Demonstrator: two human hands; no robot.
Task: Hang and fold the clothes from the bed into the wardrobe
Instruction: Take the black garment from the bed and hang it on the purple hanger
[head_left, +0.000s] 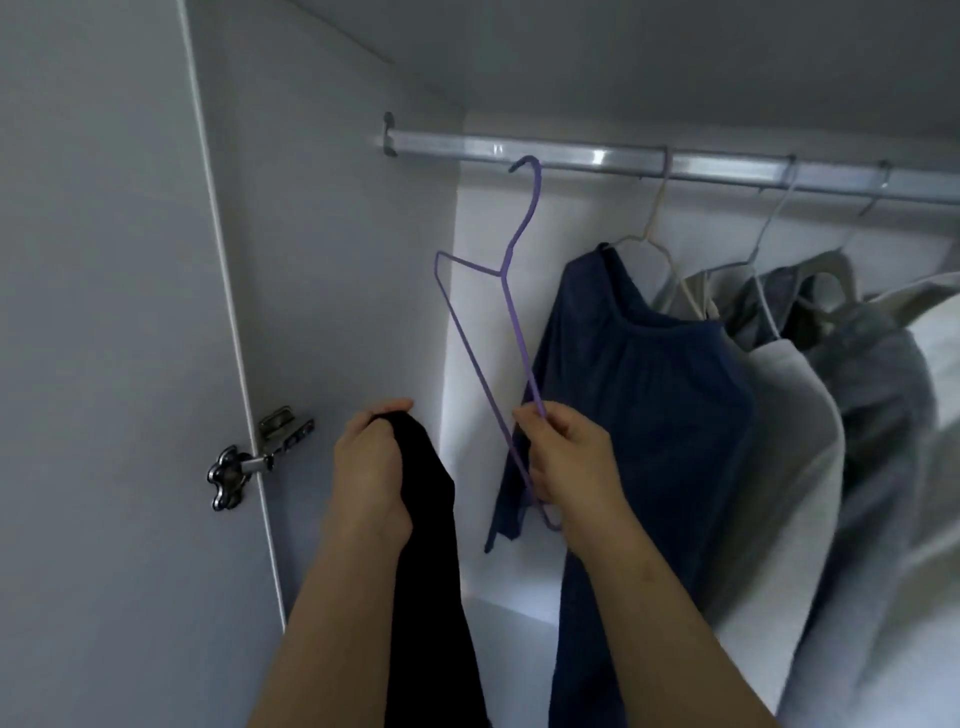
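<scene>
Left hand (371, 467) grips the black garment (428, 525), right hand (571, 457) pinches the tilted purple hanger (511, 312) (thin wire); it could slip.

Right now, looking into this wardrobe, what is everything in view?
rail: one, silver, across the top of the wardrobe
purple hanger: one, bare, hook up at the rail
pale hangers: three, hooked on the rail to the right
blue top: one, dark blue, on the nearest pale hanger
other hung garments: white and grey-blue, right of the blue top, count unclear
black garment: one, hanging down at lower centre
door: one, white, left
hinge: one, metal, on the door's edge
left hand: grips the black garment
right hand: pinches the purple hanger
</scene>
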